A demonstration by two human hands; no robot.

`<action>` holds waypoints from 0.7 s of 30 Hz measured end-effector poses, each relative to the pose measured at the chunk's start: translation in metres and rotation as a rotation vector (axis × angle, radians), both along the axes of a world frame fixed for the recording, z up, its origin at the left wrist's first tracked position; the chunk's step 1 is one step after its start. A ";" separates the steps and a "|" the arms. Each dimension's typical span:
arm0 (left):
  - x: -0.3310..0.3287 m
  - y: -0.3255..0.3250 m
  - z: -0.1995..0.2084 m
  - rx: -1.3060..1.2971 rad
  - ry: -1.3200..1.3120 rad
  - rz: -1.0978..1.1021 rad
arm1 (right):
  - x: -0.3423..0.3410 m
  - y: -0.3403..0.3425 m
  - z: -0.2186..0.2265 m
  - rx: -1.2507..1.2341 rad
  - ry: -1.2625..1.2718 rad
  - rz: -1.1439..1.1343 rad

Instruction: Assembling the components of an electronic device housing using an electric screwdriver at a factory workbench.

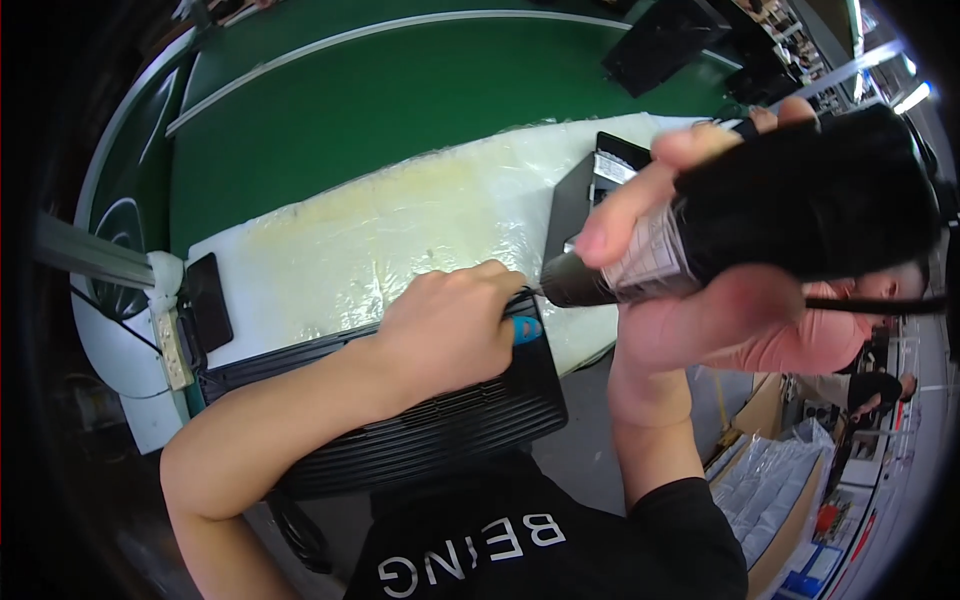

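Observation:
My right hand [720, 310] grips a thick black electric screwdriver [800, 205], its fingers wrapped round the body. The narrowing grey nose points left, with its tip at my left hand's fingertips. My left hand [450, 320] is closed, knuckles up, over the far right corner of a black ribbed plastic housing [440, 440]. What its fingers pinch is hidden. A small blue piece [527, 330] shows beside that hand. The housing lies across the table's near edge, against my body. Behind the screwdriver, a black box-like part [572, 205] with a white label is partly covered.
Under the work lies a white, film-covered pad [400, 220]; beyond it runs a green belt [400, 110] carrying a black unit [665, 45]. A phone [208, 300] and a power strip [170, 350] sit left. An open carton [775, 500] with wrapped parts stands right. Other people are at right.

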State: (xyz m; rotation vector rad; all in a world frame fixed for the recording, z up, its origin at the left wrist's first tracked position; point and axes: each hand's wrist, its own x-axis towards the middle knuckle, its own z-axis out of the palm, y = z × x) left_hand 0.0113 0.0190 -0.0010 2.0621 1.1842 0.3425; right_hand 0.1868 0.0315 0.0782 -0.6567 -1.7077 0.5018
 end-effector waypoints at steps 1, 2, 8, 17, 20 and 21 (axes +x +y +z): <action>0.000 0.000 -0.002 0.008 0.000 -0.017 | 0.008 0.002 0.001 0.000 -0.015 -0.021; -0.001 -0.001 -0.006 0.052 0.001 -0.006 | 0.014 0.001 0.001 -0.001 -0.029 -0.042; -0.006 0.013 -0.007 0.105 0.057 0.105 | 0.071 0.001 -0.063 0.250 0.214 -0.565; -0.042 -0.003 0.021 0.059 0.040 0.078 | 0.086 0.022 -0.138 0.227 0.268 -0.515; -0.069 -0.024 0.025 0.053 0.131 0.110 | 0.080 0.006 -0.122 0.097 0.221 -0.512; -0.079 -0.031 0.023 0.060 0.158 0.117 | 0.065 0.001 -0.105 0.108 0.260 -0.509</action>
